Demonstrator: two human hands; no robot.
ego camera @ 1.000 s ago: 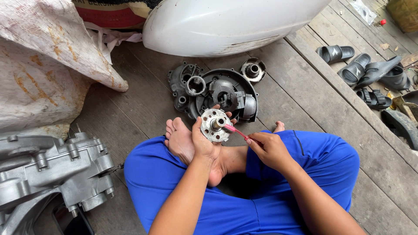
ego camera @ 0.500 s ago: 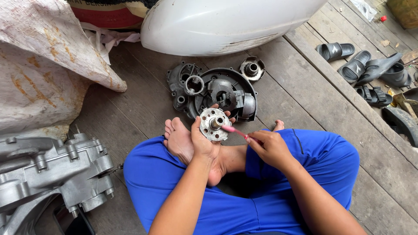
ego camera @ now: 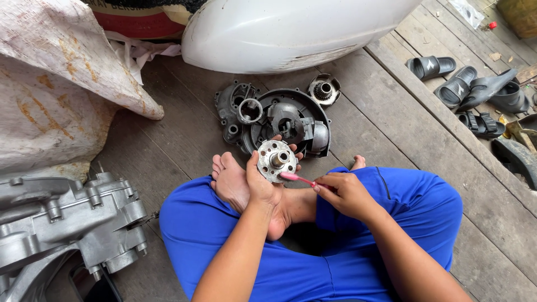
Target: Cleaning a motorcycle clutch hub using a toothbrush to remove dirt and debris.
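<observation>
I sit cross-legged in blue trousers on a wooden floor. My left hand (ego camera: 262, 182) holds up a round silver metal hub (ego camera: 277, 160) with holes around its face and a short centre shaft. My right hand (ego camera: 345, 193) grips a pink toothbrush (ego camera: 299, 179), its bristle end touching the hub's lower edge. Just beyond the hub lies a dark round engine cover (ego camera: 291, 120) with smaller parts on it.
A grey engine casing (ego camera: 61, 221) lies at my left. A white curved body panel (ego camera: 291, 28) and a stained white sack (ego camera: 53, 84) sit ahead. A small gear part (ego camera: 324, 89) rests by the cover. Several black sandals (ego camera: 470, 89) lie at the right.
The brush tip has shifted slightly lower against the hub's edge. My hands and the hub stay in nearly the same place.
</observation>
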